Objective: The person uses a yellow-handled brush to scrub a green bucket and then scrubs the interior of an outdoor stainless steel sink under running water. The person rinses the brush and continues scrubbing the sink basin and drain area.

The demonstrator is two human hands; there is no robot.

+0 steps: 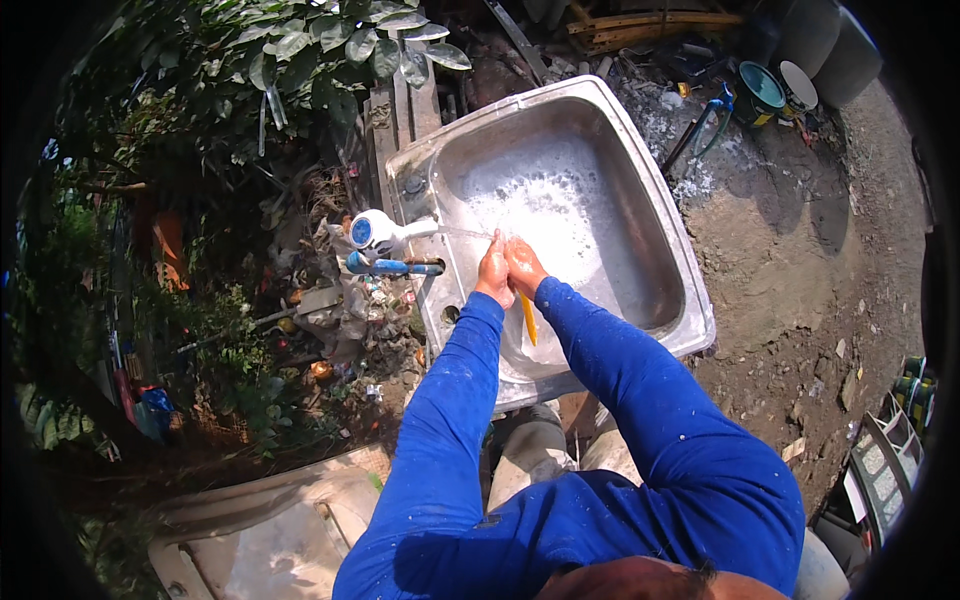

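Note:
My left hand and my right hand are pressed together, wet, over the near left part of a metal sink. Fingers on both are closed, and what lies between the palms is hidden. From beneath the wrists sticks out a long yellow piece, like a handle; whether it is gripped or rests in the basin cannot be told. A white and blue tap on the sink's left ledge sends a thin stream of water onto my fingers. Whitish suds and water cover the basin floor.
A blue pipe runs beside the tap. Leafy plants and litter border the left. Beyond the sink's right side are a green bucket, a blue-handled tool and bare soil. A worn pale panel lies at lower left.

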